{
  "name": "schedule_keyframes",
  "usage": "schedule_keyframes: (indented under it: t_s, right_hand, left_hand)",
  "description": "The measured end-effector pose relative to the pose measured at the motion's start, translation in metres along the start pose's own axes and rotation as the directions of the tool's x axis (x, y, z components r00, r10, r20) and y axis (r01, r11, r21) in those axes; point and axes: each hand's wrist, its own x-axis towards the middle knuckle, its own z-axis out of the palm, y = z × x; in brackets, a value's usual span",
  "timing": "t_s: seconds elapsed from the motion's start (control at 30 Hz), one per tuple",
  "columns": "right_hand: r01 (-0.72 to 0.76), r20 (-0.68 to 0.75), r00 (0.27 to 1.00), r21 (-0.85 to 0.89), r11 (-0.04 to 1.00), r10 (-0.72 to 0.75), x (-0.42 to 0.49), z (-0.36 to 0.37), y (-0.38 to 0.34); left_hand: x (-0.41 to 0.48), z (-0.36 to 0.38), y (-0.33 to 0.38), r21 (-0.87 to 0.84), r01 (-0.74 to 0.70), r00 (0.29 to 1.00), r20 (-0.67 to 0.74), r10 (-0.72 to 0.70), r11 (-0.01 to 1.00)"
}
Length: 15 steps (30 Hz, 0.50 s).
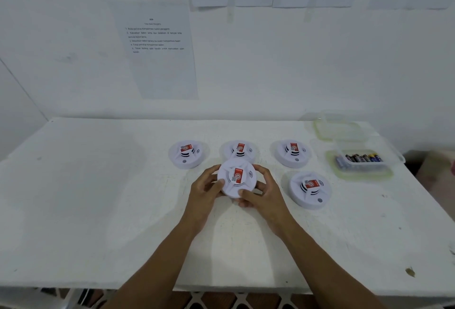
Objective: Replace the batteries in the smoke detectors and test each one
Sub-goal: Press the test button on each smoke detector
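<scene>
A round white smoke detector (pixel 237 177) with a red label is held above the middle of the white table (pixel 98 210). My left hand (pixel 205 189) grips its left rim, thumb on top. My right hand (pixel 263 191) grips its right rim, with the thumb at the lower edge. Three more detectors lie in a row behind: one at the left (pixel 186 154), one in the middle (pixel 240 150) partly hidden by the held one, one at the right (pixel 293 153). Another detector (pixel 310 190) lies right of my hands.
A clear plastic box (pixel 360 161) holding several batteries stands at the right of the table, with a second clear container (pixel 341 127) behind it. Printed sheets (pixel 157 50) hang on the white wall. The table's front edge runs just above the bottom of the view.
</scene>
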Motion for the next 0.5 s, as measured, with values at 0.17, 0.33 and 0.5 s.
schedule_keyframes:
  t_s: [0.17,0.33,0.5]
  right_hand:
    - [0.052,0.122,0.992,-0.227,0.973,-0.024,-0.001,-0.011,0.001]
    - [0.132,0.134,0.987,-0.341,0.931,-0.091,-0.002,-0.011,0.004]
    - [0.226,0.132,0.973,-0.425,0.876,-0.187,-0.002,0.000,0.006]
  left_hand:
    - [-0.003,-0.007,0.004,0.003,0.015,0.999,0.035,-0.015,1.000]
    - [-0.011,-0.021,0.012,0.104,0.004,0.986,0.165,-0.022,0.995]
    - [-0.012,-0.043,0.011,0.179,0.014,0.970,0.237,-0.057,0.984]
